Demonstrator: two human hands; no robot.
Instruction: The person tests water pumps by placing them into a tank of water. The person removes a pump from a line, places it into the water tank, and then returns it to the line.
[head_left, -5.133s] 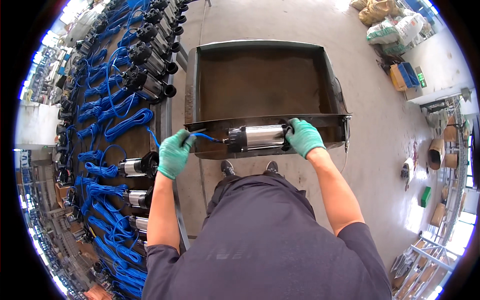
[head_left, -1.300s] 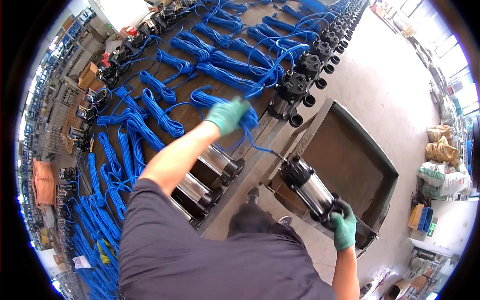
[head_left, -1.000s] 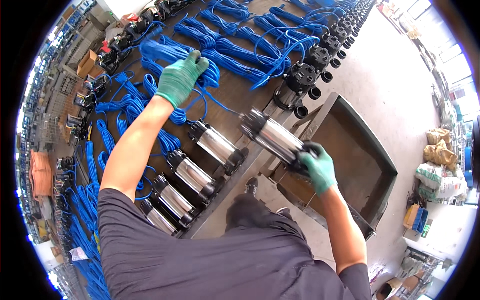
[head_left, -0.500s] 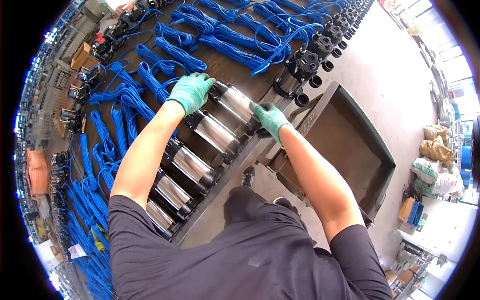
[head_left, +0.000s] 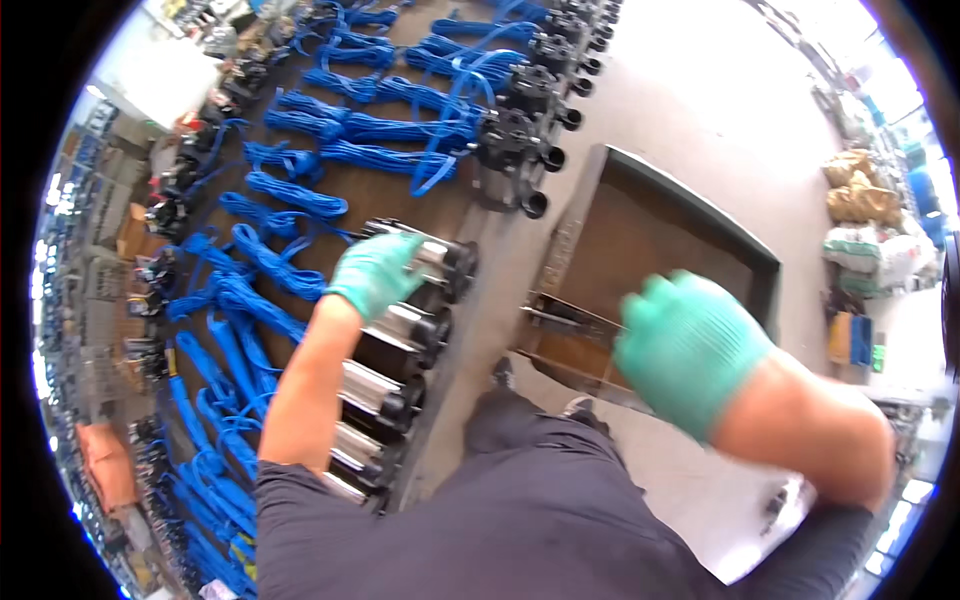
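Observation:
My left hand [head_left: 378,274], in a green glove, is over the table beside the farthest shiny steel cylinder [head_left: 432,258] of a row. Its fingers and thumb are apart, and it covers part of that cylinder; whether it touches it I cannot tell. The cylinder has black ends and lies on its side, with several like it, such as another steel cylinder [head_left: 375,388], lined along the table edge. My right hand [head_left: 695,350], also gloved in green, is raised over the dark cart. Motion smears its curled fingers, so what they hold, if anything, does not show.
Bundles of blue cable [head_left: 390,160] spread over the brown table. Black motor units [head_left: 510,140] stand along its far right edge. A dark, tray-topped cart [head_left: 690,190] stands beside the table, a black part [head_left: 565,315] on its near edge. Sacks [head_left: 855,200] lie at far right.
My right hand has left the farthest cylinder and swung right, over the cart. My left hand has slid off that cylinder's black end. The view has shifted.

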